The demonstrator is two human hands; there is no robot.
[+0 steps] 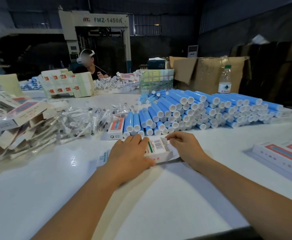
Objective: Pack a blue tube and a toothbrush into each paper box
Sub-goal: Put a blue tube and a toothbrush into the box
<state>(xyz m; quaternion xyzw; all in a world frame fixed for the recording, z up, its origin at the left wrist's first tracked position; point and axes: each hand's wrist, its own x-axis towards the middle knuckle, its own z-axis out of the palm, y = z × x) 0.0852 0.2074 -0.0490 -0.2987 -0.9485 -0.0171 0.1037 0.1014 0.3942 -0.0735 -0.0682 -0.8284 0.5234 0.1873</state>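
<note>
Nearest the camera, two bare forearms are reaching out over the white table (37, 179). The left hand (129, 153) is lying across a paper box (157, 149), fingers curled over its near side and pinning it down on the table. The right hand (185, 146) is working at the far end of the box, its fingertips (170, 138) pinching the small end flap (164, 140). Whether a tube and toothbrush are already inside I cannot tell, since the hand is covering most of the box; the flap being handled suggests this one is being closed (or possibly opened for filling).

Off to the right, several long flat boxes (283, 153) are lying side by side, probably finished packs. Just beyond the hands, another box (115, 129) is resting against the front row of blue tubes (193, 110), which are lying stacked in a large heap stretching rightward. To the left of that, wrapped toothbrushes (82, 122) are sprawling in a loose pile, and further left a tall heap of flat, unfolded cartons (8, 122) is waiting.

Judging by those stocks, most of the job is still lying ahead: many tubes, brushes and cartons are remaining.

Further back, a water bottle (225, 79) is standing beside cardboard cases (207, 73), and another person (89, 66) is sitting at the far side before a large machine (96, 32).
</note>
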